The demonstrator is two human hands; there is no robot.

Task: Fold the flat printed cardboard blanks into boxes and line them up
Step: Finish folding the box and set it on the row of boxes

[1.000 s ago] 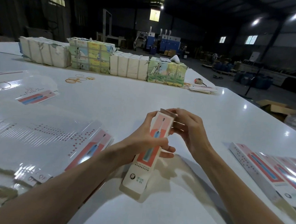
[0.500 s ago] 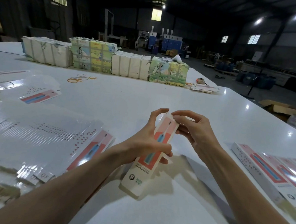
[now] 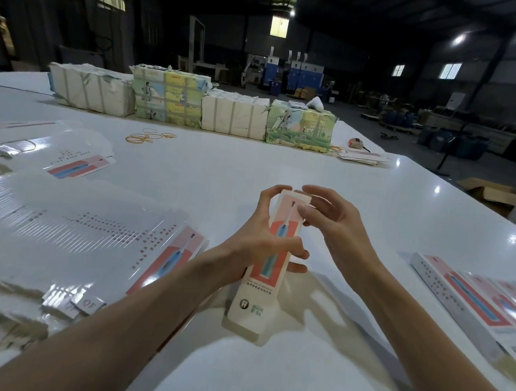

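Gripping the folded box round its middle over the white table, the left hand tilts it upward while the right hand pinches its top end.

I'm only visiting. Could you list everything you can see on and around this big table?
table: one, glossy white, fills the view.
held box: one, white with pink panel and blue toothbrush print, centre.
flat blanks: many, white and pink, fanned out at left.
folded boxes: several, same print, side by side at right.
rubber bands: a handful, yellow, left of centre, farther back.
wrapped bundles: four, two white, two green-yellow, a row at the far edge.
carton: one, brown, floor at right.
left hand: grips the held box's middle.
right hand: fingers curled at its top end.
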